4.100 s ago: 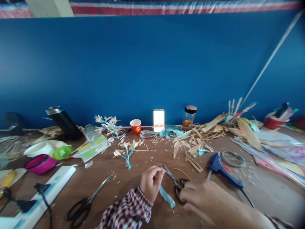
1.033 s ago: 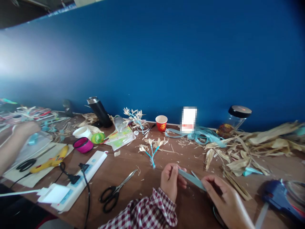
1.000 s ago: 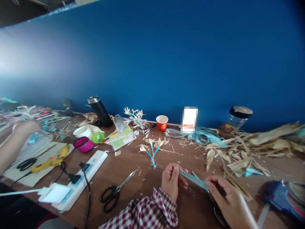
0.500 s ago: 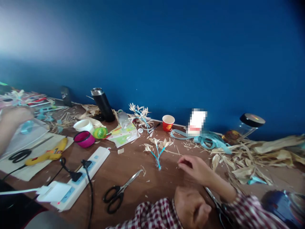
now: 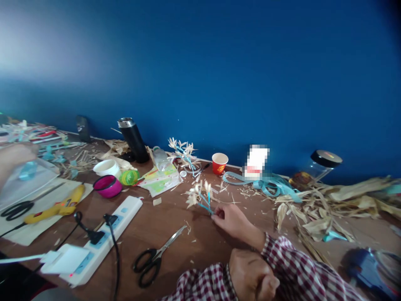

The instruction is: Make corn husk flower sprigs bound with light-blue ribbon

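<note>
I see the right hand (image 5: 233, 219) near the middle of the desk (image 5: 175, 221), with its thumb and finger pinched on the low end of a small flower sprig (image 5: 198, 195). The sprig has pale petals and blue stems. Its petals point away from the hand, up and to the left in my view. The left hand (image 5: 252, 276) is lower down, curled up, close to the right arm's checked sleeve (image 5: 291, 259). I cannot tell if its fingers have anything in them (they fold out of my sight).

To the left of both hands I find a pair of scissors (image 5: 155, 255) with black handles, lying with the blades a bit toward the sprig. Past the sprig stands a red paper cup (image 5: 219, 164), and a bigger flower bunch (image 5: 185, 154) is to the left of the cup. To the right of the cup I see a heap of loose blue ribbon (image 5: 272, 187), then a jar (image 5: 316, 169) with a dark lid. Dry husks (image 5: 316, 221) are spread in front of the jar. Over on the left I see a white power strip (image 5: 122, 214) with plugs in it, and a yellow glue gun (image 5: 64, 207) beyond it. Another person's hand (image 5: 17, 156) is at the far left edge (it looks blurry to me).
</note>
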`<state>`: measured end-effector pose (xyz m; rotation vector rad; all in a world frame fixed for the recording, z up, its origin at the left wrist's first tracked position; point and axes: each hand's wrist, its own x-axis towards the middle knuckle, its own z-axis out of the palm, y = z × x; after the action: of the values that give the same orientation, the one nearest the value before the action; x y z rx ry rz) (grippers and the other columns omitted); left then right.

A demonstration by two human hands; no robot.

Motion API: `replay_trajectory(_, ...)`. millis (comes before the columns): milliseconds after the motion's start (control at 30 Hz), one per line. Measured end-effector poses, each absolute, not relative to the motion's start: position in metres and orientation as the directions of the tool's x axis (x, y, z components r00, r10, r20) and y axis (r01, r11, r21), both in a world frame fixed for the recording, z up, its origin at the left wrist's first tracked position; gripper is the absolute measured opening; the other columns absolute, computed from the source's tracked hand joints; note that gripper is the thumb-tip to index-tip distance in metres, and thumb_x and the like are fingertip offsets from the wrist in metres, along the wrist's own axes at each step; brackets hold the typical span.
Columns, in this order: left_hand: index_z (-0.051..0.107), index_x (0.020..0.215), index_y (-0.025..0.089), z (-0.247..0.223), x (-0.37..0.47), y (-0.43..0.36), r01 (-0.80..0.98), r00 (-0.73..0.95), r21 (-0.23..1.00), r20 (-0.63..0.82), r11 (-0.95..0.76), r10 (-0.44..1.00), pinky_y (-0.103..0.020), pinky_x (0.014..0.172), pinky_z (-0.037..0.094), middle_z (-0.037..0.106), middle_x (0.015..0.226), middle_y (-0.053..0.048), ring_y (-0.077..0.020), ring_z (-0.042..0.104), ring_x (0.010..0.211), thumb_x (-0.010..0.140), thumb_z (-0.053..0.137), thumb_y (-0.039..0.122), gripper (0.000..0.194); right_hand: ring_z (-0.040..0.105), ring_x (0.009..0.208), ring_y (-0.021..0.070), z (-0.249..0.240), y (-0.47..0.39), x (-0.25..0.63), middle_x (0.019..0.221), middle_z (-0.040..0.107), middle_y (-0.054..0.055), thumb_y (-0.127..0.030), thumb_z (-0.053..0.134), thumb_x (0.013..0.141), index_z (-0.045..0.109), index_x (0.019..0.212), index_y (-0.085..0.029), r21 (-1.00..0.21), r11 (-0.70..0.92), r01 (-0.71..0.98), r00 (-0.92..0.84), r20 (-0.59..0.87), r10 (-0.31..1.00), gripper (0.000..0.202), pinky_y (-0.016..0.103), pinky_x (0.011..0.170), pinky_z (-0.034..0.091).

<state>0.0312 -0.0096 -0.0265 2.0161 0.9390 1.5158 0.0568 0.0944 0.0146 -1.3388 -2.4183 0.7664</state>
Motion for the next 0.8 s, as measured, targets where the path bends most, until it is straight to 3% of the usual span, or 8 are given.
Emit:
replay_trajectory(67,0.058,0.063,0.021,-0.025,0.027,-0.009,0.303,0.204,0.731,0.577,-0.612,0.791,-0.029,0.054,0.035,0.06,0.052,-0.007,-0.0153,0.054,0.05,0.089,0.033,0.032,0.038,0.058,0.058,0.0141,0.028,0.091,0.07,0.063,0.065,0.001,-0.026,0.057,0.079,0.062,0.07,-0.017,-0.651,0.395,0.648,-0.493,0.037,0.869,0.014,0.023,0.054,0.038)
replay_trajectory(200,0.064,0.084,0.018,-0.015,0.018,0.0,0.399,0.087,0.823,0.406,-0.406,0.91,-0.027,0.063,0.041,0.066,0.073,-0.009,-0.0183,0.061,0.068,0.087,0.043,0.023,0.022,0.055,0.058,0.0135,0.054,0.072,0.105,0.062,0.061,0.0,-0.028,0.056,0.08,0.059,0.072,-0.017,-0.773,0.322,0.547,-0.327,0.157,0.932,0.014,0.022,0.054,0.041)
replay_trajectory(267,0.067,0.089,0.019,-0.01,0.014,0.008,0.421,0.051,0.837,0.361,-0.348,0.931,-0.027,0.068,0.044,0.066,0.082,-0.009,-0.0191,0.061,0.075,0.086,0.047,0.023,0.021,0.053,0.056,0.0137,0.06,0.058,0.124,0.061,0.059,0.0,-0.029,0.055,0.081,0.057,0.07,-0.018,-0.771,0.3,0.561,-0.239,0.196,0.951,0.016,0.023,0.053,0.04)
replay_trajectory(367,0.069,0.081,0.018,-0.009,0.012,0.018,0.472,0.011,0.826,0.343,-0.308,0.939,-0.027,0.066,0.044,0.064,0.078,-0.008,-0.0182,0.06,0.071,0.086,0.049,0.026,0.023,0.054,0.056,0.0147,0.057,0.04,0.147,0.061,0.06,0.001,-0.03,0.056,0.079,0.058,0.069,-0.018,-0.757,0.251,0.603,-0.118,0.227,0.967,0.016,0.024,0.052,0.04)
replay_trajectory(567,0.068,0.074,0.018,-0.019,0.015,0.019,0.58,0.093,0.76,0.298,-0.295,0.95,-0.026,0.065,0.044,0.067,0.072,-0.006,-0.0177,0.062,0.07,0.088,0.046,0.029,0.028,0.053,0.054,0.0147,0.037,0.028,0.179,0.059,0.059,0.003,-0.039,0.054,0.083,0.056,0.063,-0.017,-0.729,0.186,0.659,-0.029,0.223,0.974,0.029,0.025,0.053,0.04)
replay_trajectory(700,0.071,0.081,0.02,-0.017,0.015,0.016,0.727,0.06,0.65,0.26,-0.221,0.964,-0.028,0.062,0.045,0.068,0.071,-0.006,-0.0199,0.062,0.068,0.085,0.049,0.033,0.026,0.058,0.059,0.0154,0.031,0.029,0.187,0.064,0.064,0.003,-0.043,0.051,0.086,0.058,0.073,-0.017,-0.885,0.138,0.444,0.008,0.158,0.987,0.03,0.024,0.055,0.043)
replay_trajectory(800,0.072,0.077,0.022,-0.013,0.015,0.015,0.801,0.138,0.536,0.267,-0.266,0.954,-0.031,0.062,0.045,0.066,0.067,-0.005,-0.0213,0.061,0.069,0.086,0.048,0.033,0.028,0.059,0.058,0.0146,0.027,0.029,0.188,0.068,0.066,0.003,-0.043,0.049,0.087,0.057,0.079,-0.017,-0.973,0.048,0.225,0.001,0.049,0.999,0.028,0.022,0.051,0.043)
